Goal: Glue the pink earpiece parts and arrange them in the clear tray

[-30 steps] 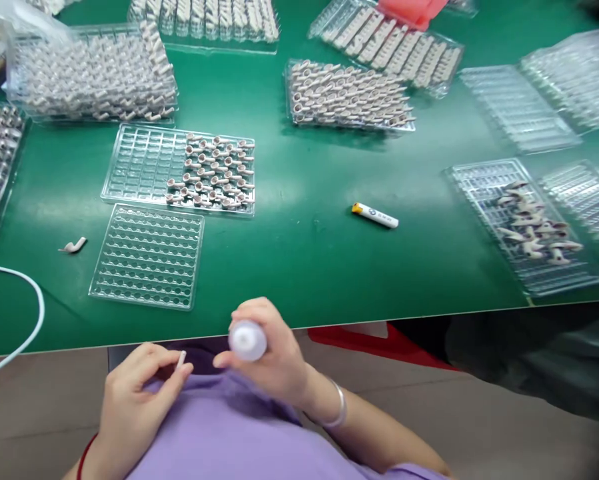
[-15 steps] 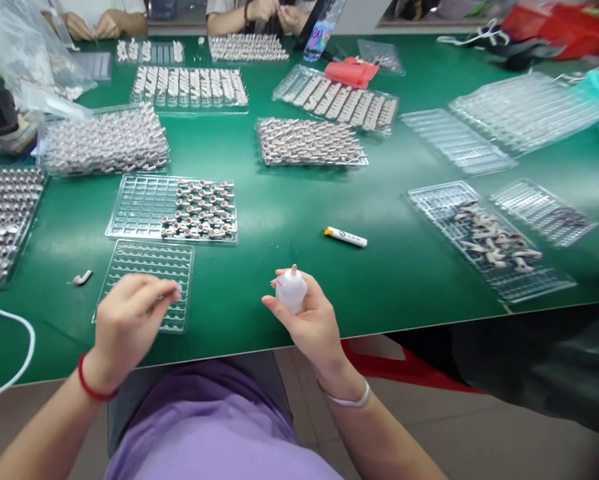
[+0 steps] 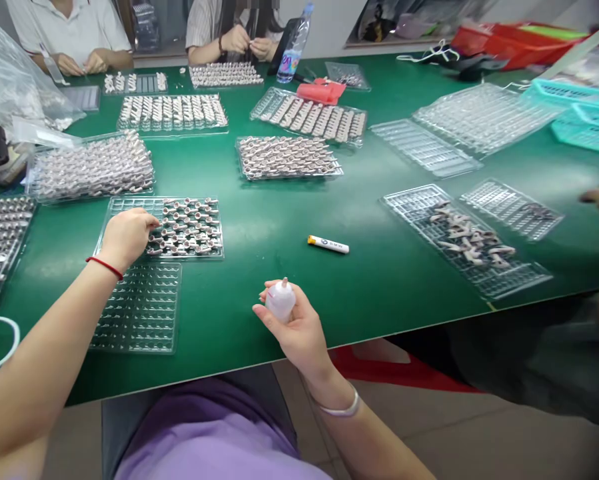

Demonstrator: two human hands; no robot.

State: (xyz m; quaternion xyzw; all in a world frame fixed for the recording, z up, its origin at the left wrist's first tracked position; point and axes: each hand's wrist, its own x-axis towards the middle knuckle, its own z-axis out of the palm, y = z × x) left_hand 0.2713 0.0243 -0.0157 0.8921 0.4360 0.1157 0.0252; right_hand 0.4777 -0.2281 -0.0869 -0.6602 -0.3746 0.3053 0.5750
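Note:
My left hand (image 3: pixel 128 237) reaches over a clear plastic tray (image 3: pixel 122 205), its fingers pinched together at the left edge of the rows of small ring-ended pieces (image 3: pixel 189 227). Whatever is between those fingertips is hidden. A second clear tray (image 3: pixel 144 310) with small empty pockets lies closer to me, partly under my left forearm. My right hand (image 3: pixel 299 327) is closed around a small white squeeze bottle (image 3: pixel 280 303), held with its narrow tip upward above the table's front edge.
A white marker-like tube with an orange end (image 3: pixel 328 245) lies ahead of my right hand. Stacked filled trays (image 3: pixel 286 159) stand farther back. To the right is a tray with jumbled pieces (image 3: pixel 472 240). A water bottle (image 3: pixel 292 53) stands near co-workers' hands (image 3: pixel 236 40).
My left hand has moved forward from above the near tray to the partly filled tray. My right hand still holds the bottle. The view has tilted up, and another person's hand appears at right.

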